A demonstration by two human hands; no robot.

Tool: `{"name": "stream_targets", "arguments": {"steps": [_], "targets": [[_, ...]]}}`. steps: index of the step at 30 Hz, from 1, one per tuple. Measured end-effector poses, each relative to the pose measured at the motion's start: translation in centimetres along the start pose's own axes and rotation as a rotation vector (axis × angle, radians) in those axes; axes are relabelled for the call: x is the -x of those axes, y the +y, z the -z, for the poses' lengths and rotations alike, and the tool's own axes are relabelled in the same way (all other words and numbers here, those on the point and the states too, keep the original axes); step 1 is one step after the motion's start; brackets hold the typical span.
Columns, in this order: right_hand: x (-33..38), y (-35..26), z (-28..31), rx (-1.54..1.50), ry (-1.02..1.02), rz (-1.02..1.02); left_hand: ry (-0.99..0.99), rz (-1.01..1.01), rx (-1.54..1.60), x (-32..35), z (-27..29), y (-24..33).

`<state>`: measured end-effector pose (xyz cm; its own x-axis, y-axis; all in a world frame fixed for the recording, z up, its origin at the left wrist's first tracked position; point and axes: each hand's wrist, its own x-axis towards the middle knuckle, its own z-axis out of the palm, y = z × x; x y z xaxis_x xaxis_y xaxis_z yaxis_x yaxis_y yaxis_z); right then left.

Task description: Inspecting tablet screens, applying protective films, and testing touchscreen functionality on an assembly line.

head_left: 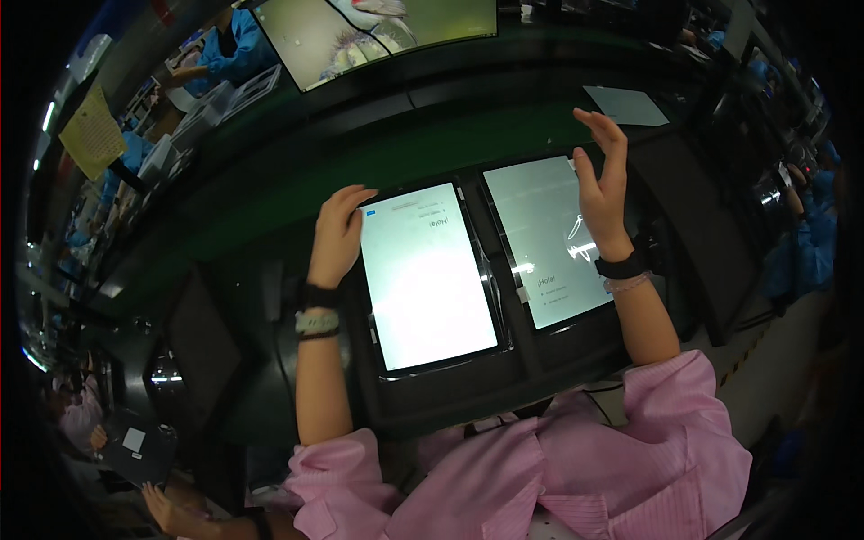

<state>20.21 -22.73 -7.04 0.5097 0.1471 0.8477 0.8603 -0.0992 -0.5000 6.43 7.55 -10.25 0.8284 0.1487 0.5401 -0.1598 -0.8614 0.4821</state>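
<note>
Two lit tablets lie side by side in black foam recesses in front of me. The left tablet (427, 288) has a bright white screen with its text upside down to me. Its top left corner is beside my left hand (336, 238), whose fingers reach loosely over that corner without a visible grip. The right tablet (526, 234) shows a dimmer pale screen with upright text and light reflections. At its upper right edge my right hand (607, 193) is raised, thumb and fingers apart, holding nothing. Dark bands circle both my wrists.
A large monitor (387, 36) with a bird picture stands beyond the green bench mat (324, 157). A pale sheet (627, 106) lies at the far right. A yellow paper (94, 135) hangs at the left. At lower left, another person's hands hold a dark panel (144, 454).
</note>
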Motion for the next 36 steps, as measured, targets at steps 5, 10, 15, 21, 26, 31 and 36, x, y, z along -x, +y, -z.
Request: {"name": "stream_targets", "arguments": {"steps": [5,10,15,21,26,31,36], "targets": [[0.5,1.1,-0.6,0.045,-0.038,-0.016,-0.159,0.113,-0.207,-3.4,-2.2,-0.4],[0.3,1.3,-0.1,0.139,-0.026,-0.051,-0.131,0.123,-0.254,-3.5,-2.6,1.0],[-0.2,1.7,0.7,0.283,-0.028,-0.11,-0.064,0.096,-0.148,-1.5,-2.7,0.3],[0.6,4.4,1.5,0.523,-0.114,-0.253,-0.199,0.157,-0.25,-1.0,-0.9,1.8],[0.5,5.6,1.9,0.571,-0.125,-0.384,-0.068,0.071,-0.22,-1.1,-0.5,2.6],[0.0,5.9,2.3,0.574,-0.091,-0.378,-0.099,0.077,0.182,-4.2,-1.3,3.3],[0.5,6.3,2.3,0.585,-0.086,-0.343,-0.405,0.126,0.181,-8.0,-7.8,5.6]]}}
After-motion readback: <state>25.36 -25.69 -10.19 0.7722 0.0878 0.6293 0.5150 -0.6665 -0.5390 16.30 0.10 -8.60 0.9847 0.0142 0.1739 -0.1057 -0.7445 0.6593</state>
